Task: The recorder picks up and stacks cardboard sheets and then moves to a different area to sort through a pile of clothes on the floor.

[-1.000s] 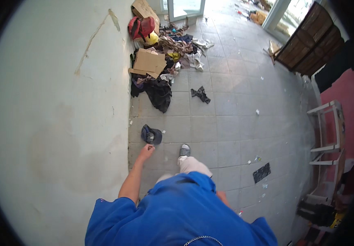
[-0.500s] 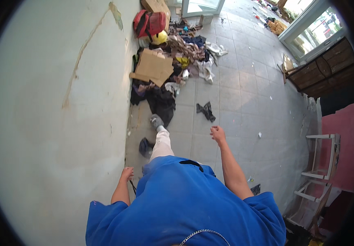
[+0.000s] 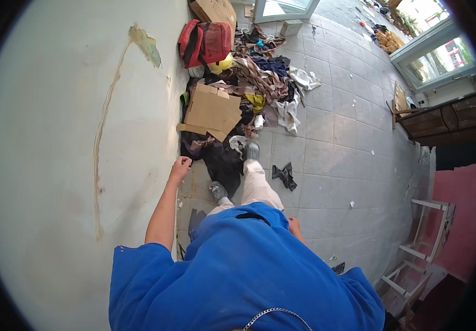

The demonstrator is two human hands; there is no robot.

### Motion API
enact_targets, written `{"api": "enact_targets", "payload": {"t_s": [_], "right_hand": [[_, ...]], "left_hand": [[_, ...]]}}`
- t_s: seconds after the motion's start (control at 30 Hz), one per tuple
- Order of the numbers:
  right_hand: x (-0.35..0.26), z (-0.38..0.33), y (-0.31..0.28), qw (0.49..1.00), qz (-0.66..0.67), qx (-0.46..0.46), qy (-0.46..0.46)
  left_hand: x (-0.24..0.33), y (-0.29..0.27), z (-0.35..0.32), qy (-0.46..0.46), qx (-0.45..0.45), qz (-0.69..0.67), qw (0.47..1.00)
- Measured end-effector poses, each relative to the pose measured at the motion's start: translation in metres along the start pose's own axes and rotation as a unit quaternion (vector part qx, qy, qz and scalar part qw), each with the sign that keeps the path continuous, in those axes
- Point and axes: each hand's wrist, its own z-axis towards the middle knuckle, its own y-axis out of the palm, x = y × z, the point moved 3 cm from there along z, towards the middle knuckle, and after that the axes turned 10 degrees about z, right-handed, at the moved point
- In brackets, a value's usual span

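My left hand (image 3: 180,166) hangs in front of the pale wall, beside the near end of a heap of clothes and rags. Its fingers are loosely bent, slightly apart, and nothing shows in them. Only part of my right hand (image 3: 294,225) shows beside my blue shirt (image 3: 238,259), which hides its fingers. Ahead of my feet in grey socks (image 3: 253,150) lies a black cloth (image 3: 221,168). A flattened brown cardboard piece (image 3: 210,113) rests on the heap (image 3: 260,77). To the right of my legs, a crumpled black scrap (image 3: 285,175) lies on the tiles.
A red bag (image 3: 207,41) sits by the wall behind the cardboard, near a cardboard box (image 3: 216,14). Glass doors (image 3: 285,8) stand at the back. On the right are a dark wooden cabinet (image 3: 447,118) and a white frame (image 3: 428,231) by a pink panel (image 3: 458,215).
I have stepped forward, nearer the heap. My left hand has swung ahead along the wall, while my right hand has swung back beside my body. Another foot has come into view.
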Motion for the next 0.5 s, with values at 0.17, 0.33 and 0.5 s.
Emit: {"api": "enact_targets", "payload": {"t_s": [0.17,0.33,0.5], "right_hand": [[-0.086,0.101,0.03,0.99,0.088,-0.059,0.098],[-0.241,0.216,0.069,0.99,0.009,-0.132,-0.054],[-0.376,0.273,0.127,0.957,0.179,-0.219,-0.058]], "left_hand": [[0.032,0.008,0.044,-0.004,-0.015,0.104,0.994],[0.032,-0.003,0.061,-0.152,-0.107,0.191,0.964],[0.038,-0.004,0.141,-0.167,-0.093,0.21,0.959]]}}
